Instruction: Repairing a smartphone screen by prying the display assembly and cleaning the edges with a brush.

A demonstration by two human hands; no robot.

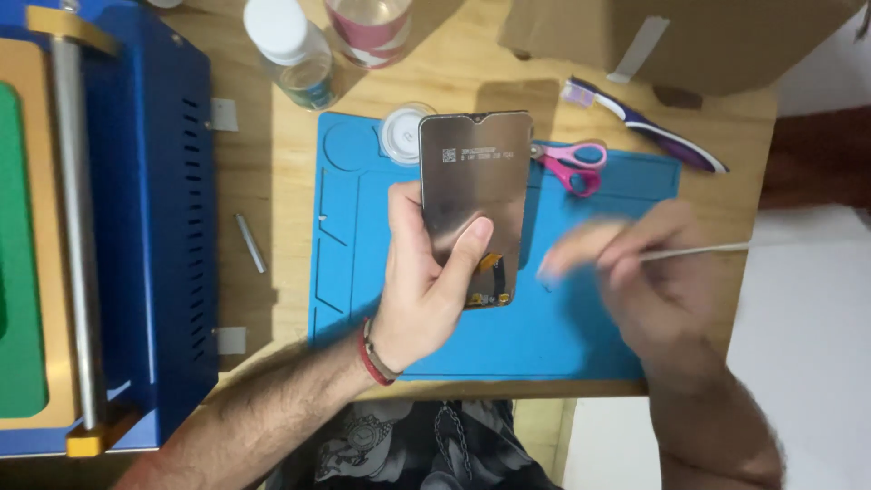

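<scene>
My left hand (425,281) holds a phone screen panel (475,186) upright over a blue work mat (562,336), back side toward me, thumb pressed on its lower part. A flex connector shows at the panel's bottom edge. My right hand (649,277) is blurred just right of the panel and pinches a thin pale stick-like tool (699,251) that points right.
Pink scissors (572,163) and a purple toothbrush (649,127) lie at the mat's far edge. A round clear lid (402,133), two bottles (295,50) and a cardboard box (689,36) stand behind. A blue machine (145,218) fills the left. A metal pin (250,242) lies on the wood.
</scene>
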